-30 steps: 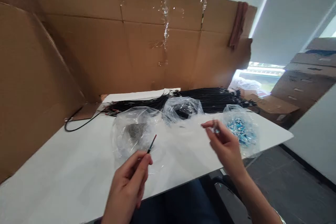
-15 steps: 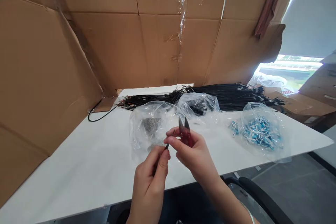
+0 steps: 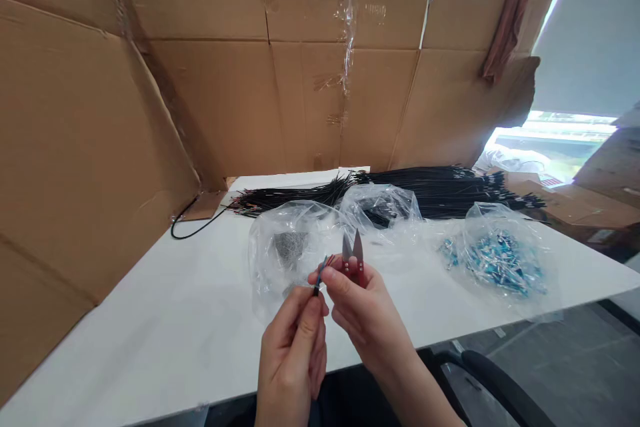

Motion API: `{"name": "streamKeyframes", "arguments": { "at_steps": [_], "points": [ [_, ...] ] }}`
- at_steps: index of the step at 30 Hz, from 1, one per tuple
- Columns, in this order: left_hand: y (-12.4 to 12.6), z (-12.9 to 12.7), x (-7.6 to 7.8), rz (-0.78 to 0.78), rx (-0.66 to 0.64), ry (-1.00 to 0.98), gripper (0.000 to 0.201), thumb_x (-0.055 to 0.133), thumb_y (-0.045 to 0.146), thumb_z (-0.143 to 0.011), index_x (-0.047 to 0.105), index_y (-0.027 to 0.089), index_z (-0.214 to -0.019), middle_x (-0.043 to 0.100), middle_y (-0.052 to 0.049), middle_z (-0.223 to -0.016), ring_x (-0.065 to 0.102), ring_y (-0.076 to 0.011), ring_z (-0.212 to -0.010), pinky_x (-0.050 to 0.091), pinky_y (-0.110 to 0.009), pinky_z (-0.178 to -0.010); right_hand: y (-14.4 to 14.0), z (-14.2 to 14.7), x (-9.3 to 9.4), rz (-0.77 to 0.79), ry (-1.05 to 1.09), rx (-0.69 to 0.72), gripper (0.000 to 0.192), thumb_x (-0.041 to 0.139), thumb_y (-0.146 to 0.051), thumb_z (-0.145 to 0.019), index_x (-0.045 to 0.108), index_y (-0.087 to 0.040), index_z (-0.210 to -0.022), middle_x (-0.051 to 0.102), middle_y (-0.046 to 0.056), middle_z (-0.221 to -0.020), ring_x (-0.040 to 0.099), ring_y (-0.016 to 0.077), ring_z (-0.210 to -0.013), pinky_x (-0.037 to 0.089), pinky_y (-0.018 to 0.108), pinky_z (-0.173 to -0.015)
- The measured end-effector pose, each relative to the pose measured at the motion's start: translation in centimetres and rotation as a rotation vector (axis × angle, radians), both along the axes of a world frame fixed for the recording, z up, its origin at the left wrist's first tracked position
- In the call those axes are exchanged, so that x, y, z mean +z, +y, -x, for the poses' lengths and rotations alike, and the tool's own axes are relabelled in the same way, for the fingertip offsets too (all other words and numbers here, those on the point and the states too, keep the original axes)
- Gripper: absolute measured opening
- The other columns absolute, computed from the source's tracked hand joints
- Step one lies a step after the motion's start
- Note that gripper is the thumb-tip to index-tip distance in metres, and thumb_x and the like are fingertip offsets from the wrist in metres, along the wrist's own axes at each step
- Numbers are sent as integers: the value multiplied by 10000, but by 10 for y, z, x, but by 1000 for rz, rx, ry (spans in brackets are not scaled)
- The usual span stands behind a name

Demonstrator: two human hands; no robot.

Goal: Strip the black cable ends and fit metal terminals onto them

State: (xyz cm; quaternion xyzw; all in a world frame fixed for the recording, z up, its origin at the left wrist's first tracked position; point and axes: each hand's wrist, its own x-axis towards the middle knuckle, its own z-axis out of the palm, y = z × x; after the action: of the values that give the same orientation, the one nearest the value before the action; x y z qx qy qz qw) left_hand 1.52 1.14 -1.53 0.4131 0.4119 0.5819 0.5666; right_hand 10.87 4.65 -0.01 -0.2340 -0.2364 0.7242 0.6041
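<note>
Pinched between the thumb and fingers of my left hand (image 3: pixel 295 340) is a black cable (image 3: pixel 316 291), its end pointing up. Thin blue and red wires (image 3: pixel 324 268) come out of that cable end. My right hand (image 3: pixel 363 300) holds red-handled thread snips (image 3: pixel 353 257) in its palm and fingers, blades up and apart. The right thumb and fingertip also touch the thin wires. Behind the hands lies a clear plastic bag (image 3: pixel 267 240) with a grey mass of small metal pieces (image 3: pixel 290 250) inside.
Bundles of black cables (image 3: pixel 430 190) lie along the back of the white table (image 3: pixel 165 307). Another clear bag (image 3: pixel 383 203) sits before them. To the right, a bag holds blue and silver small parts (image 3: pixel 503 260). Cardboard walls (image 3: pixel 215 100) enclose the back and left. A chair armrest (image 3: pixel 500 383) is at lower right.
The view has tilted up slightly. Blue and red wires now show clearly above the cable end. The snips have turned a little, and my hands stay close together.
</note>
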Motion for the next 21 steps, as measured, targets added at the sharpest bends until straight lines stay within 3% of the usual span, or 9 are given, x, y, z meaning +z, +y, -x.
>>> {"name": "streamKeyframes", "arguments": {
  "at_steps": [5,10,13,17,19,21],
  "points": [
    [4,4,0,37,-149,-172,302,658,478,-829,583,197,-746,338,115,-433,202,-5,-280,252,-103,-273,4,-1,-4,-75,64,187,225,788,-325,-751,714,-113,-768,486,-76,-404,174,-20,-300,111,102,-266],
    [12,7,-4,44,-220,-168,338,637,494,-836,532,204,-695,297,123,-399,164,-13,-255,214,-114,-249,12,0,-9,44,217,347,241,801,-292,-680,712,-75,-738,416,-111,-372,68,-26,-310,93,96,-243],
    [13,7,-6,-5,-117,14,349,597,504,-861,519,209,-692,266,120,-425,150,-27,-283,175,-137,-263,10,0,-9,50,77,192,335,822,-292,-665,709,-83,-901,466,-101,-488,116,-27,-344,127,97,-270],
    [9,6,-5,-181,200,417,266,578,386,-890,563,204,-696,310,80,-509,243,-63,-402,211,-186,-360,1,-4,-9,-66,-307,-261,372,804,-336,-726,630,-213,-1032,624,-24,-857,263,-23,-406,208,123,-339],
    [7,5,-5,-324,323,649,160,574,277,-890,610,209,-750,403,62,-545,347,-79,-452,270,-204,-417,-2,-7,-9,-133,-422,-287,333,776,-380,-757,621,-227,-1009,624,-12,-909,266,-15,-424,208,143,-356],
    [8,5,-7,-481,398,857,95,564,195,-889,639,204,-832,517,48,-583,457,-91,-480,319,-214,-451,-3,-9,-8,-170,-466,-239,304,765,-403,-765,628,-220,-966,591,-32,-792,243,-1,-429,191,158,-364]
  ]
}}
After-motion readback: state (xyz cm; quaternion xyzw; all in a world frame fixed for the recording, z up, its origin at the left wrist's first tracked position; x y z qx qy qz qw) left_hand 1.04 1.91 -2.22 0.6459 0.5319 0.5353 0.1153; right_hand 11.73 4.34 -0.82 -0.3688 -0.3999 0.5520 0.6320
